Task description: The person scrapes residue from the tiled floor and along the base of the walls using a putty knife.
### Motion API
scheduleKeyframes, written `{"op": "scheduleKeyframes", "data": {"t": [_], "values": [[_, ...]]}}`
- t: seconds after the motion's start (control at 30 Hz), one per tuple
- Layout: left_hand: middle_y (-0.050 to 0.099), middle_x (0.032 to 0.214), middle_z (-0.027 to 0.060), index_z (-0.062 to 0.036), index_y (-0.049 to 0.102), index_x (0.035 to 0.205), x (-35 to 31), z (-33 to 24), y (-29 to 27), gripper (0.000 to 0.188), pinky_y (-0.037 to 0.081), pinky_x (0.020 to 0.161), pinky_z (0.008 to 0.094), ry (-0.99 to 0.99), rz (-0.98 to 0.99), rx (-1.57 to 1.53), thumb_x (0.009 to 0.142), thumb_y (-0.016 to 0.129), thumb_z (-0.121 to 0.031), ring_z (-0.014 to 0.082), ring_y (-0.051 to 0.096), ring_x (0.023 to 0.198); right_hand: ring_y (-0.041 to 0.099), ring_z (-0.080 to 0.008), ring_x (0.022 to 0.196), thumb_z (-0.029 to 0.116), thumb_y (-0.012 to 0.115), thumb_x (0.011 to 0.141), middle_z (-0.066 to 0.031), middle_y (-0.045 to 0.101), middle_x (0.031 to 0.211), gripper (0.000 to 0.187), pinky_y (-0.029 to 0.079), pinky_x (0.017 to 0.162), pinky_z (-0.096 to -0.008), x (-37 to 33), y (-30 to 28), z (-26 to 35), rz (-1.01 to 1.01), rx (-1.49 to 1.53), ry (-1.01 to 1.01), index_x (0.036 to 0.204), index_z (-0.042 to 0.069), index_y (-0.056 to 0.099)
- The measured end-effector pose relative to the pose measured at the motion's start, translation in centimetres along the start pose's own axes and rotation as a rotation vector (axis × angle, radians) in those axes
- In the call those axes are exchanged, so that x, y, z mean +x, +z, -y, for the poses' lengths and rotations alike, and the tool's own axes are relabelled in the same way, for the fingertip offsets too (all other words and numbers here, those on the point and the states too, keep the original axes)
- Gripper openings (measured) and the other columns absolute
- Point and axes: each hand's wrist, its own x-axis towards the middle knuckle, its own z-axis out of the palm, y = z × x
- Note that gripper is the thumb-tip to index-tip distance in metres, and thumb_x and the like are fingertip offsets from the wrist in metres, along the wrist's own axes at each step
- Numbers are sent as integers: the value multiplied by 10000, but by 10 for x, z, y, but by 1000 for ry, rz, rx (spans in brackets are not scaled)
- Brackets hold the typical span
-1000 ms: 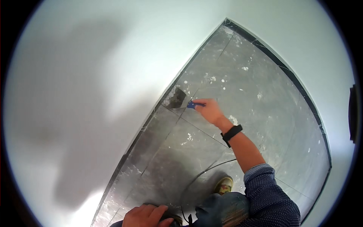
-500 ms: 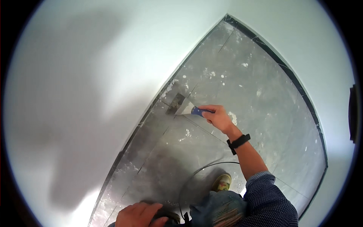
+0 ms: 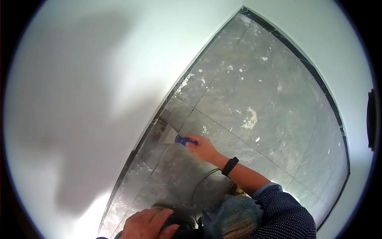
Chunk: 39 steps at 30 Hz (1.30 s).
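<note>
My right hand (image 3: 206, 149) is closed round the blue handle of a putty knife (image 3: 168, 134). Its wide blade points left toward the foot of the wall, over the grey tiled floor (image 3: 230, 107). I cannot tell whether the blade's edge touches the tile. At the lower edge my left hand (image 3: 145, 224) lies on my left knee, fingers stretched out and holding nothing. White spatters and flakes dot the tiles, with a larger pale patch (image 3: 250, 118) to the right of the putty knife.
A dark skirting strip (image 3: 314, 73) runs along the foot of the white walls (image 3: 135, 44), which meet in a far corner. A thin black cable (image 3: 194, 191) curves over the floor by my jeans-clad knee (image 3: 234, 217). Something dark (image 3: 371, 119) stands at the right rim.
My right hand has drawn the putty knife nearer to me and leftward along the wall's foot. The view has shifted slightly, and my shoe is now mostly hidden. My left hand stays on the knee.
</note>
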Motion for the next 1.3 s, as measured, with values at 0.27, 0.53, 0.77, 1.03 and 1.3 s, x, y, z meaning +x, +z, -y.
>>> {"op": "scheduleKeyframes", "data": {"t": [0.27, 0.53, 0.77, 1.03, 1.3], "values": [[645, 939, 204, -7, 606, 1155, -5, -3, -5, 349, 520, 703, 437, 72, 44, 1, 871, 694, -189, 401, 639, 825, 664, -409, 829, 344, 659, 818, -188, 691, 907, 428, 527, 736, -476, 11, 34, 2, 31, -723, -52, 1121, 50, 593], [622, 893, 166, -18, 599, 1133, -29, 5, 4, 353, 512, 679, 435, 145, -50, -4, 839, 713, -178, 361, 626, 793, 644, -353, 620, 282, 661, 791, -180, 647, 688, 330, 506, 596, -432, 16, 50, 11, 299, -539, 33, 857, -36, 604], [582, 863, 108, -57, 576, 1123, -40, 4, 9, 369, 486, 670, 389, 259, 35, 63, 830, 710, -238, 283, 604, 785, 647, -295, 634, 260, 623, 858, -164, 649, 698, 255, 485, 579, -391, -32, 103, 40, 268, 82, 413, 774, 19, 636], [588, 882, 111, -68, 575, 1091, -50, -1, -8, 346, 495, 694, 386, 353, -42, 59, 826, 703, -249, 288, 612, 803, 652, -333, 610, 383, 504, 858, -160, 675, 687, 393, 514, 646, -435, -62, 248, 1, 371, -54, 119, 733, 44, 660], [604, 908, 128, -39, 586, 1116, -53, 10, -1, 389, 508, 689, 404, 236, -34, 2, 796, 728, -210, 319, 619, 802, 669, -331, 640, 344, 498, 884, -157, 667, 654, 399, 523, 672, -439, -64, 312, 4, 211, 86, 132, 716, 6, 627]]}}
